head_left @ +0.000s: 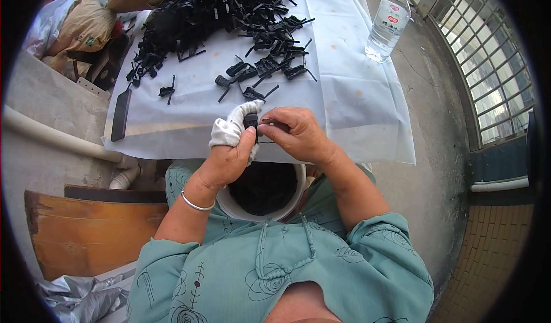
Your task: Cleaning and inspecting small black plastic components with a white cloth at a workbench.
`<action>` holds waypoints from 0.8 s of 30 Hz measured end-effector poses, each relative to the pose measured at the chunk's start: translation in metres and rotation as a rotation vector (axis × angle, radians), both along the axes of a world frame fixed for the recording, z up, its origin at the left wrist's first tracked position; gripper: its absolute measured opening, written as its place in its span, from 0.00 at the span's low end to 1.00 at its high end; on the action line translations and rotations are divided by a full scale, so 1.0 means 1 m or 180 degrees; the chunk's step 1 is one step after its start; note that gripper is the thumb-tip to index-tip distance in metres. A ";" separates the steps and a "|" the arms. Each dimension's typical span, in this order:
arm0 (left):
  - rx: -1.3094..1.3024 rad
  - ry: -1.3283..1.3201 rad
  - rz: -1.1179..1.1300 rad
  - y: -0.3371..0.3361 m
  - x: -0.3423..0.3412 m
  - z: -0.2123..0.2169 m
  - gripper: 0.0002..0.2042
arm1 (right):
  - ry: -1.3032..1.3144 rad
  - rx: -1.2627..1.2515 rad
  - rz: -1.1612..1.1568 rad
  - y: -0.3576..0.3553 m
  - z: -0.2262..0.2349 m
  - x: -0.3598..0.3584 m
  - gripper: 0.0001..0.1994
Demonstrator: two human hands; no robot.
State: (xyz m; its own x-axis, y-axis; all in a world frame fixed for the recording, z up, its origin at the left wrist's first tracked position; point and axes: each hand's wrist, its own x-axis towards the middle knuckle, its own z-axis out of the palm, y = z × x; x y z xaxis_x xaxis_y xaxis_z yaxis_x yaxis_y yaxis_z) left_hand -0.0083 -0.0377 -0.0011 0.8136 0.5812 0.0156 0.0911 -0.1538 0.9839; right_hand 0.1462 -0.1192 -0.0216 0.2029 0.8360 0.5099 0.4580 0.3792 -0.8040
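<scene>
My left hand (pixel 234 154), with a white glove or cloth (pixel 228 131) over its fingers, is closed around a small black plastic part (pixel 251 120). Close against it on the right, my right hand (pixel 301 136) pinches a thin dark flat piece (pixel 276 124) between thumb and forefinger; its kind is not clear. Both hands are over the table's near edge. Below them, between my knees, stands a white bucket (pixel 301 192) with dark pieces inside. Several loose black plastic parts (pixel 267 66) with thin stems lie just beyond my hands.
A large heap of similar black parts (pixel 212 7) covers the far side of the white-sheeted table (pixel 356 111). A clear water bottle (pixel 387 26) stands at the right edge. A dark flat bar (pixel 120 115) lies at the left edge. Bags (pixel 86 24) are piled at far left.
</scene>
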 end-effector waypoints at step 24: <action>0.0486 0.0074 0.0129 -0.003 0.000 0.004 0.12 | 0.0137 -0.0504 0.0235 0.000 0.004 -0.011 0.11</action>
